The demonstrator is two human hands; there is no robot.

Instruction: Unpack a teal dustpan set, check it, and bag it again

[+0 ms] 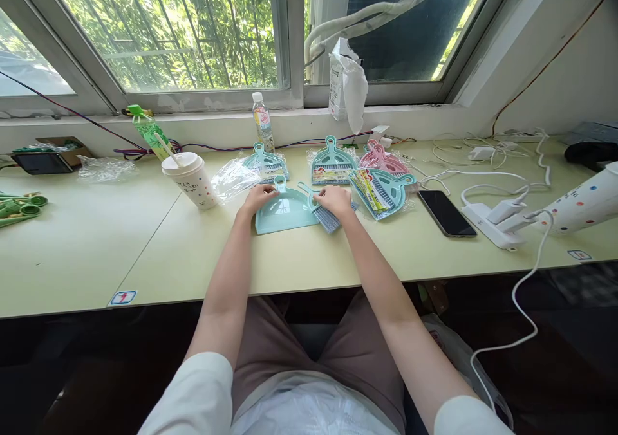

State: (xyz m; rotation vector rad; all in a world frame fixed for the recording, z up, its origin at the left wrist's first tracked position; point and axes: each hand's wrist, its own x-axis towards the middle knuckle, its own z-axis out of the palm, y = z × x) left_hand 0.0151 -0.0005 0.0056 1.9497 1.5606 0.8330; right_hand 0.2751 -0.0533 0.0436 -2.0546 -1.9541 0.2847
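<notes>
A light blue dustpan (286, 211) lies on the table in front of me, its handle pointing away. My left hand (261, 197) is closed on the dustpan near the base of that handle. In my right hand (335, 200) is a small hand brush (329, 220) with grey bristles, gripped by its light blue handle beside the dustpan's right side. Wrapped dustpan-and-brush sets lie just beyond: a blue one (265, 163), another blue one (333, 163), a pink one (383, 158) and a nearer blue one (381, 192). Crumpled clear plastic (236, 179) sits behind my left hand.
A lidded paper cup (196, 181) and a green-capped bottle (149, 129) stand left. A clear bottle (263, 121) is by the window sill. To the right are a phone (447, 213), a power strip (492, 224) with cables, and a tipped spotted cup (582, 202).
</notes>
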